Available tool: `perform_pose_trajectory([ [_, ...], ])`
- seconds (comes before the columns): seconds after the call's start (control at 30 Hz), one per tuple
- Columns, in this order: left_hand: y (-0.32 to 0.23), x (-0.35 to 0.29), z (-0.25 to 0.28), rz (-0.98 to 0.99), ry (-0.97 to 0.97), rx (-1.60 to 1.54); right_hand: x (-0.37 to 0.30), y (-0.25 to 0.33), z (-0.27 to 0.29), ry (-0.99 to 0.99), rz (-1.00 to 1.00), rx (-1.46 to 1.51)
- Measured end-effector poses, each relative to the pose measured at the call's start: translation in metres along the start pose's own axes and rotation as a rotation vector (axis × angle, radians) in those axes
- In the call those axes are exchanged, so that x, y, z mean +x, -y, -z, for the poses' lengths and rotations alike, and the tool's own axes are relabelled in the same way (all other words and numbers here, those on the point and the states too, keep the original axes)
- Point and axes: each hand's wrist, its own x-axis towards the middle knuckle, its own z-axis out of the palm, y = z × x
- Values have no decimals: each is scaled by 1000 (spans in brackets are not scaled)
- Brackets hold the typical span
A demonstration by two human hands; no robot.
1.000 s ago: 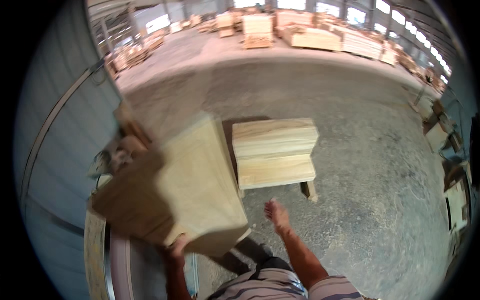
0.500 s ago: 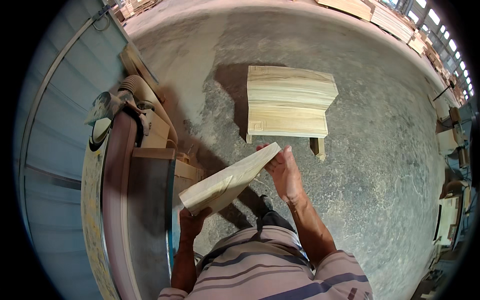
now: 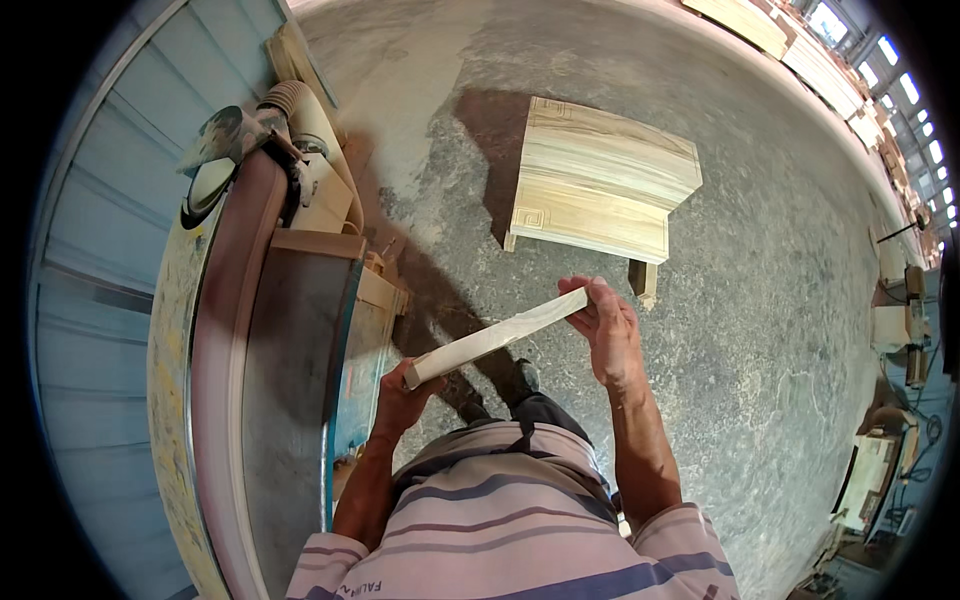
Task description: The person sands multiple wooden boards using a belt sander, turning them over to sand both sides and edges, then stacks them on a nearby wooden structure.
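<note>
A pale wooden board (image 3: 500, 334) is held up before my body, its narrow edge facing up and its right end farther from me than its left. My left hand (image 3: 400, 402) is closed around the near left end. At the far right end my right hand (image 3: 606, 330) grips the board, thumb on the near side and fingers behind it. The board's broad faces are mostly turned out of sight. To my left stands a belt sander (image 3: 230, 300) with a long reddish-brown upright belt and a dark metal table (image 3: 290, 350) along it.
Ahead on the concrete floor (image 3: 760, 330) rests a stack of pale panels (image 3: 605, 180) with carved corner patterns, raised on wooden supports (image 3: 643, 282). A blue-grey metal wall (image 3: 110, 200) runs along the left. Timber stacks (image 3: 790, 55) and tools line the right side.
The board has turned from showing a broad face to showing its narrow edge. Both hands have shifted slightly right with it, and the view has moved a little.
</note>
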Motion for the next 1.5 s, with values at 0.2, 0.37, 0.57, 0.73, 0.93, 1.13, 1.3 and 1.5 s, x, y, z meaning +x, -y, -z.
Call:
perform_pose_trajectory([
  [0.2,0,2,-4,-43,-7,0,0,5,4,-23,9,5],
  [0.37,-13,1,-5,-22,-12,-42,-22,28,-15,-269,548,-663],
  [0.57,-7,5,-1,-45,-39,-52,-54,26,-59,227,968,-703],
  [0.73,-12,6,-7,-111,-59,3,-57,21,-80,393,1128,-954],
  [0.93,-19,-1,-2,-82,-107,-47,-36,27,-51,249,1035,-1115],
  [1.13,-48,8,8,-131,-300,-199,4,-4,40,-311,608,-422],
  [1.3,-93,7,42,-255,-518,-539,20,-67,126,-293,213,-731],
  [1.5,-84,14,53,-204,-516,-1119,31,-122,177,-510,-57,-264],
])
